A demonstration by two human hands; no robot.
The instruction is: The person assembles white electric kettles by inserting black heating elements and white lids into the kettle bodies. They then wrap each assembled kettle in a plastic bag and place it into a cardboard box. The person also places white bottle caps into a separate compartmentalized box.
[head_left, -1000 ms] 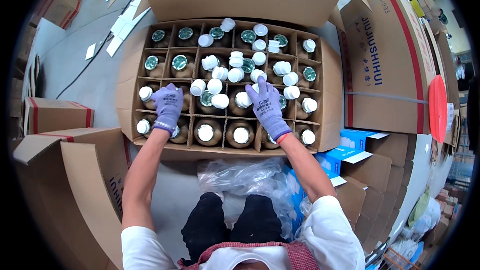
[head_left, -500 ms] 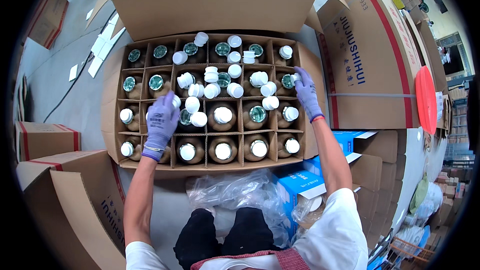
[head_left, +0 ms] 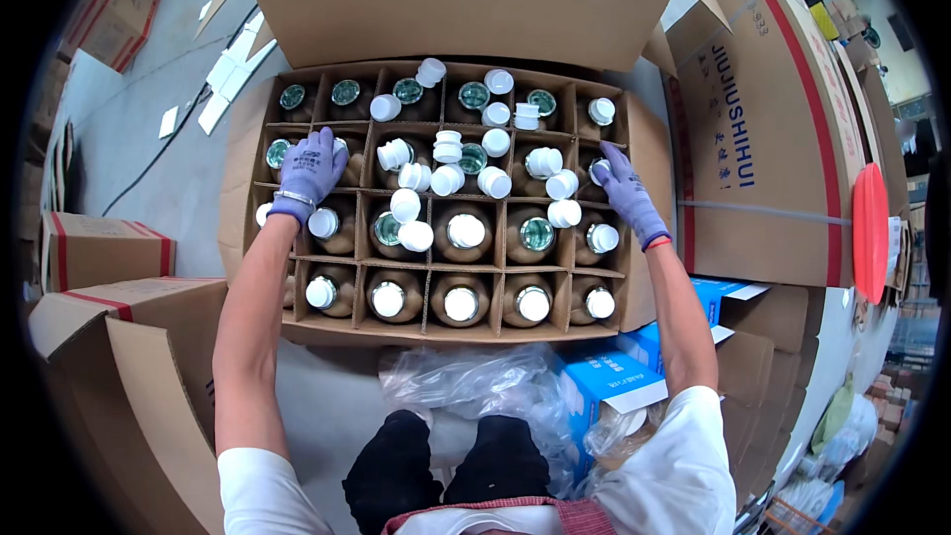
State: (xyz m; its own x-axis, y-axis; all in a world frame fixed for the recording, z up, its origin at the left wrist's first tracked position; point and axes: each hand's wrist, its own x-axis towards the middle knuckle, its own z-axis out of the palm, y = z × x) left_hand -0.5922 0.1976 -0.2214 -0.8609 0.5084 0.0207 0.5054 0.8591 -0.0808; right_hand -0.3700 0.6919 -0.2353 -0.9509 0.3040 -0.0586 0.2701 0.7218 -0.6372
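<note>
A divided cardboard box point(head_left: 646, 238) holds brown glass bottles point(head_left: 461, 282) upright in its cells. Some have white screw caps point(head_left: 386, 299) on; others show open mouths with greenish rims point(head_left: 537, 233). Loose white caps point(head_left: 404, 204) lie scattered over the bottles and dividers. My left hand point(head_left: 312, 173), in a purple glove, curls over a bottle in the second row from the back; a white cap point(head_left: 340, 146) shows at its fingertips, and the bottle's mouth is hidden. At the right end of that row, my gloved right hand point(head_left: 626, 193) closes its fingers round a white cap point(head_left: 599, 170) on a bottle.
Another open carton point(head_left: 466, 5) of bottles stands behind. A large carton point(head_left: 773, 139) rises on the right, with a red round object point(head_left: 870, 233) beside it. Open cartons point(head_left: 149, 337) stand at left. Clear plastic point(head_left: 485, 376) and blue boxes point(head_left: 609, 376) lie near my legs.
My left hand has moved back one row, onto a bottle whose mouth was uncovered before. A capped bottle shows where it was. My right hand stays at the same bottle; the view has shifted slightly.
</note>
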